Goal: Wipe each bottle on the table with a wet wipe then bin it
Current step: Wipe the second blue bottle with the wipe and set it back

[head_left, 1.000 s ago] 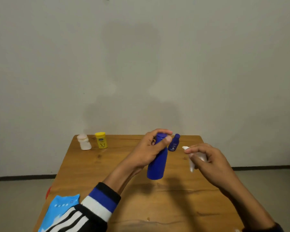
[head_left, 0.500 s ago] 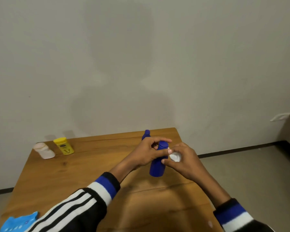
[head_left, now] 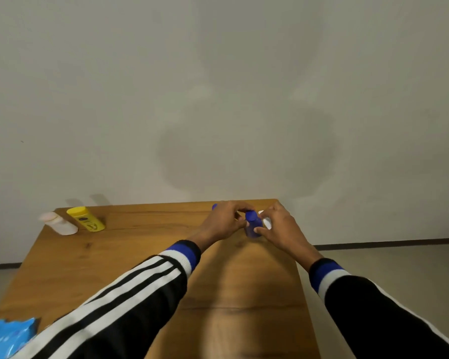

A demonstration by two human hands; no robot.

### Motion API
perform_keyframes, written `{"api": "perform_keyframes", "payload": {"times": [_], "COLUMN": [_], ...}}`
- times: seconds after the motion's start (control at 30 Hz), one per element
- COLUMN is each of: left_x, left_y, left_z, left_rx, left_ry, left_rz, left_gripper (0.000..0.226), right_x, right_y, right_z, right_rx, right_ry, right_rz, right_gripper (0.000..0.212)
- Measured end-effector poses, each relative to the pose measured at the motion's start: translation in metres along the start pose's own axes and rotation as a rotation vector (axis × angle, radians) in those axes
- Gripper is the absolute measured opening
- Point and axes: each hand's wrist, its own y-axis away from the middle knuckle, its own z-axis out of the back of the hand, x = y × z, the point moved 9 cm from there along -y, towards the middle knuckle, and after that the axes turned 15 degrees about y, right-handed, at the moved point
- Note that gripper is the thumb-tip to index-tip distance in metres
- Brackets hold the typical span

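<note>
Blue bottle (head_left: 253, 226) is up near the table's (head_left: 140, 255) far right corner, left hand (head_left: 224, 222) curled round its top, right hand (head_left: 278, 229) pinching a white wet wipe (head_left: 267, 222) against its side. Both hands pretty much block the bottle body. Behind the left hand one more small blue bottle (head_left: 214, 206) barely peeks out. Far left: one yellow bottle (head_left: 86, 219), one white bottle (head_left: 59, 224). One blue wipe pack (head_left: 7, 335) sits bottom left.
</note>
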Motion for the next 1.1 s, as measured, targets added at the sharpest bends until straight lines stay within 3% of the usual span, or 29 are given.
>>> {"api": "perform_keyframes", "payload": {"times": [0.57, 1.1], "left_x": [0.043, 0.063], "left_y": [-0.056, -0.060], "left_z": [-0.027, -0.049], "left_rx": [-0.066, -0.040], "left_ry": [-0.116, -0.207], "left_rz": [0.142, 0.259], "left_gripper": [0.045, 0.052], "right_x": [-0.024, -0.042], "right_y": [-0.067, -0.076], "right_z": [-0.046, -0.084], "right_rx": [0.063, 0.089], "right_ry": [0.098, 0.150], "right_rz": [0.058, -0.025], "right_gripper": [0.021, 0.030]}}
